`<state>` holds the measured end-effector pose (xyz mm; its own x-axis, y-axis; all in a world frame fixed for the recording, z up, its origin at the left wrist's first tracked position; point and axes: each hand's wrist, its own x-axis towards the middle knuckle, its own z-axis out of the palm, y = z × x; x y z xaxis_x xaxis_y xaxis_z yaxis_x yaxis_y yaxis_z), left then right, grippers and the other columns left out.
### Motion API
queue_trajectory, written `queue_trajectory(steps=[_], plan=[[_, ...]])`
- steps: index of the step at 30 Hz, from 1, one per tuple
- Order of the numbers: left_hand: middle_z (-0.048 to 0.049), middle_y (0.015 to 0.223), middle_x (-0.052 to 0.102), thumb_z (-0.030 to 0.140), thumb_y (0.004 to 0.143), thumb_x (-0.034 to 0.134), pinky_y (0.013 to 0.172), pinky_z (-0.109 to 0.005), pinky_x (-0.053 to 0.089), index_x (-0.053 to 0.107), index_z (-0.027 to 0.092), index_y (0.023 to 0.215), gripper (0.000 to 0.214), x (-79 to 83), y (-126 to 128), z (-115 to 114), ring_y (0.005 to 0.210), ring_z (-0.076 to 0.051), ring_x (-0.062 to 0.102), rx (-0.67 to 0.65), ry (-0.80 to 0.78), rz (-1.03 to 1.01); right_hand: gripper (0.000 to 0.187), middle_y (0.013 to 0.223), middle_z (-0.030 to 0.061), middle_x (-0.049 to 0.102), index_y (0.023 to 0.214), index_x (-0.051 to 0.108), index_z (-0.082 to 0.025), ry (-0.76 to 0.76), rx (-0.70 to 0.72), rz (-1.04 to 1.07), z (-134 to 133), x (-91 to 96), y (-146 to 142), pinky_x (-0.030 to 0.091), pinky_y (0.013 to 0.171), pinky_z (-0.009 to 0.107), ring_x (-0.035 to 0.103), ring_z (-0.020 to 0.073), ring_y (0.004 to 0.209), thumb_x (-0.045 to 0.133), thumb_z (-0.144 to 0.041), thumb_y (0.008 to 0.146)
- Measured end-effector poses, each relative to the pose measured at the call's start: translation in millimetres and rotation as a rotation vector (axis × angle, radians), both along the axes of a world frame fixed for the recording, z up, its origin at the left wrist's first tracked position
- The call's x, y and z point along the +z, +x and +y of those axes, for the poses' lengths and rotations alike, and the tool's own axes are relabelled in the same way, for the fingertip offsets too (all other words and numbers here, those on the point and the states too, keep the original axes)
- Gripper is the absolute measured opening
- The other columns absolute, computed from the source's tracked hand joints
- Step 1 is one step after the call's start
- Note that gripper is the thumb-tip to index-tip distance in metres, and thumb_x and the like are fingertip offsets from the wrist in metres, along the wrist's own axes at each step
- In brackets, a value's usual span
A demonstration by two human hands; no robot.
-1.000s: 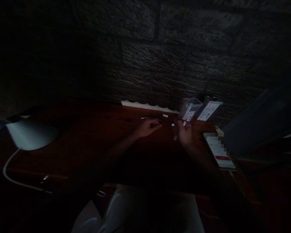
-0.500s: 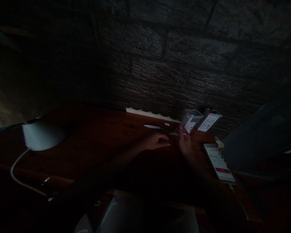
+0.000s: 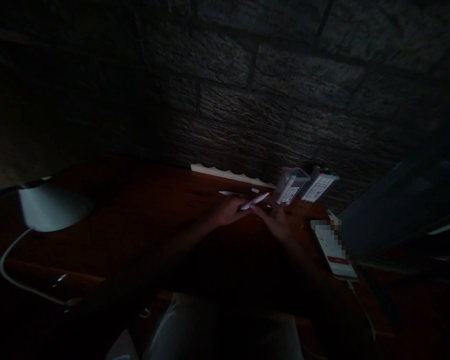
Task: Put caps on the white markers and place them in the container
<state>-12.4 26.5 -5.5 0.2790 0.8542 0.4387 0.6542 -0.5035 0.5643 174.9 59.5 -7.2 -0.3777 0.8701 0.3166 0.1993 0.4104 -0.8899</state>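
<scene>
The scene is very dark. My left hand and my right hand meet over a dark wooden desk. Between them is a white marker with a red tip pointing up and right. My left hand's fingers are closed on its lower end, and my right hand's fingers touch it from the right. Another white marker and a small white cap lie on the desk just behind the hands.
Two clear marker boxes stand against the brick wall. A white scalloped strip lies along the wall. A lit phone lies to the right, with a white lamp base and its cable at left.
My two hands have come together. The red-tipped marker that my right hand held near the boxes is now held between both hands.
</scene>
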Motion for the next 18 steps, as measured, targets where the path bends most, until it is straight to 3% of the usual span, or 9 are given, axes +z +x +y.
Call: queue_trajectory(steps=[2, 4, 6, 8, 11, 14, 18], plan=[[-0.003, 0.074, 0.068, 0.038, 0.086, 0.059, 0.061, -0.026, 0.043, 0.067, 0.017, 0.1, 0.027, 1.1, -4.9, 2.2, 0.065, -0.016, 0.061, 0.117, -0.034, -0.078, 0.049, 0.114, 0.0123, 0.065, 0.11, 0.062, -0.018, 0.147, -0.1, -0.128, 11.1, -4.8, 8.8, 0.051, 0.085, 0.041, 0.063, 0.0248, 0.098, 0.07, -0.049, 0.073], [-0.0015, 0.073, 0.069, 0.04, 0.085, 0.06, 0.056, -0.025, 0.043, 0.053, 0.017, 0.128, 0.049, 2.6, -9.4, 3.2, 0.056, -0.014, 0.059, 0.176, -0.123, -0.217, 0.044, 0.119, 0.0163, 0.063, 0.115, 0.062, -0.016, 0.263, -0.203, -0.276, 22.7, -10.5, 17.8, 0.048, 0.093, 0.046, 0.061, 0.0287, 0.107, 0.066, -0.039, 0.078], [0.0004, 0.069, 0.068, 0.04, 0.085, 0.061, 0.051, -0.024, 0.043, 0.031, 0.017, 0.145, 0.071, 4.4, -11.2, 2.4, 0.05, -0.013, 0.057, 0.158, -0.198, -0.353, 0.043, 0.123, 0.0191, 0.061, 0.121, 0.061, -0.014, 0.319, -0.233, -0.417, 30.7, -14.8, 22.6, 0.045, 0.098, 0.047, 0.059, 0.0308, 0.113, 0.061, -0.03, 0.082], [0.0016, 0.066, 0.066, 0.04, 0.085, 0.061, 0.049, -0.022, 0.043, 0.024, 0.018, 0.149, 0.076, 6.6, -9.7, 0.4, 0.049, -0.012, 0.056, 0.09, -0.219, -0.44, 0.043, 0.128, 0.0191, 0.059, 0.126, 0.058, -0.015, 0.337, -0.236, -0.538, 33.8, -16.0, 21.7, 0.045, 0.099, 0.045, 0.059, 0.0304, 0.114, 0.057, -0.025, 0.084], [0.0012, 0.065, 0.063, 0.04, 0.087, 0.058, 0.05, -0.021, 0.043, 0.042, 0.019, 0.141, 0.06, 10.6, -4.3, -2.0, 0.053, -0.011, 0.056, 0.014, -0.204, -0.509, 0.04, 0.127, 0.0169, 0.061, 0.127, 0.059, -0.019, 0.289, -0.267, -0.681, 32.0, -12.8, 14.0, 0.048, 0.093, 0.04, 0.062, 0.0285, 0.109, 0.053, -0.026, 0.088], [-0.0017, 0.066, 0.065, 0.044, 0.09, 0.051, 0.05, -0.022, 0.042, 0.061, 0.016, 0.122, 0.044, 13.5, -1.6, -1.2, 0.054, -0.011, 0.054, 0.026, -0.223, -0.583, 0.034, 0.115, 0.0151, 0.068, 0.118, 0.066, -0.02, 0.223, -0.292, -0.738, 28.6, -8.8, 8.5, 0.05, 0.086, 0.037, 0.067, 0.027, 0.098, 0.052, -0.028, 0.089], [-0.0082, 0.074, 0.071, 0.041, 0.09, 0.046, 0.049, -0.023, 0.037, 0.065, 0.01, 0.113, 0.043, 14.9, -3.2, 3.2, 0.055, -0.012, 0.052, -0.055, -0.299, -0.766, 0.028, 0.102, 0.0103, 0.073, 0.099, 0.074, -0.023, 0.185, -0.297, -0.737, 26.9, -6.6, 9.3, 0.051, 0.081, 0.033, 0.069, 0.0238, 0.09, 0.048, -0.031, 0.091]])
